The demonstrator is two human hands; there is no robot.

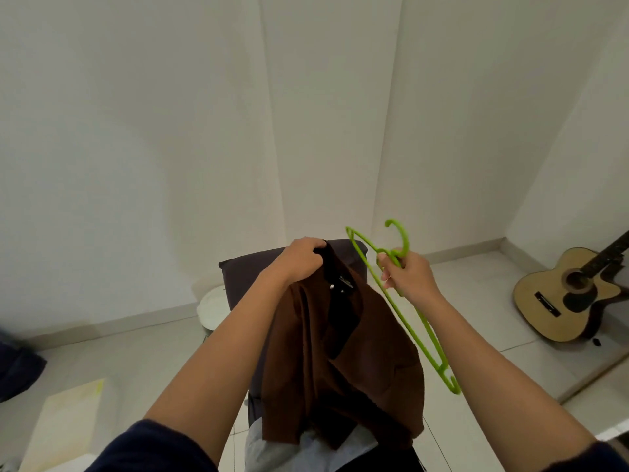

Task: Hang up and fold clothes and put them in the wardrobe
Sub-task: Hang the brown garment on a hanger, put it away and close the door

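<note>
Pale garments (306, 451) heaped lowest in view, not yet folded; brown shirt (357, 352) held up by its collar above a dark chair (245, 277), left hand (303, 258) fingers curled tight on the cloth; green plastic hanger (417, 327) clamped at its neck by right hand (406, 272), just beside the shirt, not yet inserted; wardrobe not seen; task judged barely begun.
</note>
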